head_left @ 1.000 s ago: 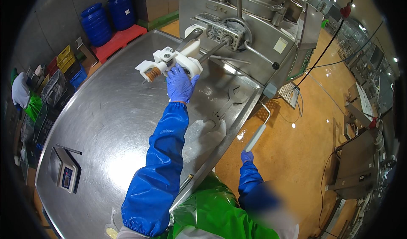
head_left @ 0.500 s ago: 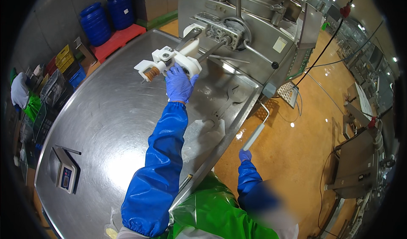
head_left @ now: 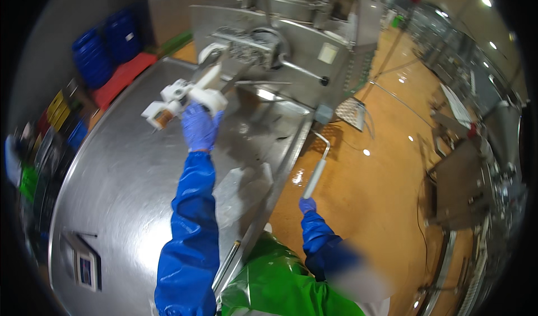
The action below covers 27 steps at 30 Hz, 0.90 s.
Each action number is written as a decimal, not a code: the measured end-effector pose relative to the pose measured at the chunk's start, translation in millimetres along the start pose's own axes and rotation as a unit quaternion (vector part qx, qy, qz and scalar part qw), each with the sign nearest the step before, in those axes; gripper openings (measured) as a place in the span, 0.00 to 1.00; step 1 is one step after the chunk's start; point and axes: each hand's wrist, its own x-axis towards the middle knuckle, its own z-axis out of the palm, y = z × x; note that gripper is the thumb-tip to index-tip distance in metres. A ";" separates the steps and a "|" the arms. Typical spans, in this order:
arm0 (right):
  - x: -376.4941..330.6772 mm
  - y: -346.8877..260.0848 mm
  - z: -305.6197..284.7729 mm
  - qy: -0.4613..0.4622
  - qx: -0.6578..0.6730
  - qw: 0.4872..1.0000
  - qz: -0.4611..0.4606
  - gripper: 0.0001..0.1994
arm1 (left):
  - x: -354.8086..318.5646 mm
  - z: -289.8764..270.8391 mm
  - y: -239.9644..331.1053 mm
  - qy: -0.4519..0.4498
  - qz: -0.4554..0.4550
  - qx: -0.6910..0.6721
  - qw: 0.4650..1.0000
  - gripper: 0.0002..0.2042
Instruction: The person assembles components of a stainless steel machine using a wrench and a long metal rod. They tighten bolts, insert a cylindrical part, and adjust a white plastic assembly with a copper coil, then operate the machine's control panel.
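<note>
My left hand (head_left: 200, 126), in a violet glove, is closed on a white plastic fitting (head_left: 208, 99) at the end of the steel machine's outlet. A brownish coiled piece (head_left: 163, 118) sits on the fitting's left end. The palm side of this hand is hidden. Off the table's right edge, my right hand (head_left: 307, 205) grips the lower end of a grey lever handle (head_left: 315, 177). A bent metal rod runs from that handle up toward the table's corner. Both arms wear blue sleeves.
The rimmed steel table (head_left: 123, 187) carries a small scale (head_left: 87, 268) at left and a clear plastic sheet (head_left: 241, 192). Behind stands the steel machine (head_left: 308, 41) with a crank lever (head_left: 302, 69). Blue drums (head_left: 92, 58) stand on a red pallet (head_left: 123, 80). More steel equipment (head_left: 462, 187) lines the right.
My view has swung to the right, so the table, machine and hands appear farther left and somewhat blurred. Both hands keep their holds on the fitting and the lever handle.
</note>
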 end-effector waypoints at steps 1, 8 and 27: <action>0.8 -5.4 1.4 0.012 -0.007 1.000 0.001 0.22 | 0.1 0.1 -4.8 0.000 0.005 0.010 1.000 0.39; -5.5 -15.1 -2.5 0.019 -0.003 0.999 0.029 0.21 | 1.3 11.1 -7.6 -0.007 -0.003 0.096 0.995 0.43; -4.0 -11.6 -9.5 -0.017 -0.037 0.999 0.014 0.26 | 1.1 -0.4 -3.3 -0.016 -0.017 0.062 0.998 0.42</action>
